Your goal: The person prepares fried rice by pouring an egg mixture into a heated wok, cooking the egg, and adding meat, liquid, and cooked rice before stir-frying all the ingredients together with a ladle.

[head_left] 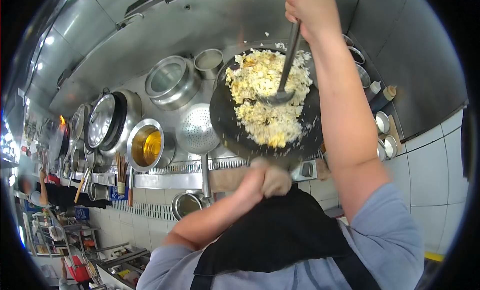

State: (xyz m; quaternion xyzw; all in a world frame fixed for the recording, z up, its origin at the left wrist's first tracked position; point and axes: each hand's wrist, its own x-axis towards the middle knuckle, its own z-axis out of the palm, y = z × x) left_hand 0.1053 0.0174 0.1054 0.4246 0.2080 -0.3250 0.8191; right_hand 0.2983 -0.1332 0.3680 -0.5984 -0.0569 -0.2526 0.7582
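My right hand [310, 12] is closed around the long handle of a ladle [290, 60]. The ladle's bowl rests in yellow-and-white egg fried rice [267, 82], spread inside a dark wok [222, 112]. Grains scatter across the wok's near side, blurred by motion. At the wok's near edge, my left hand [265, 179] is clenched on it, with what looks like a light cloth in the grip; blur hides the exact hold.
Left of the wok lie a perforated strainer [197, 127], a pot of yellow oil [135, 152], and a steel pot [172, 92]. Seasoning bowls [382, 122] and bottles [387, 92] line the right side. Another person [55, 195] stands far left.
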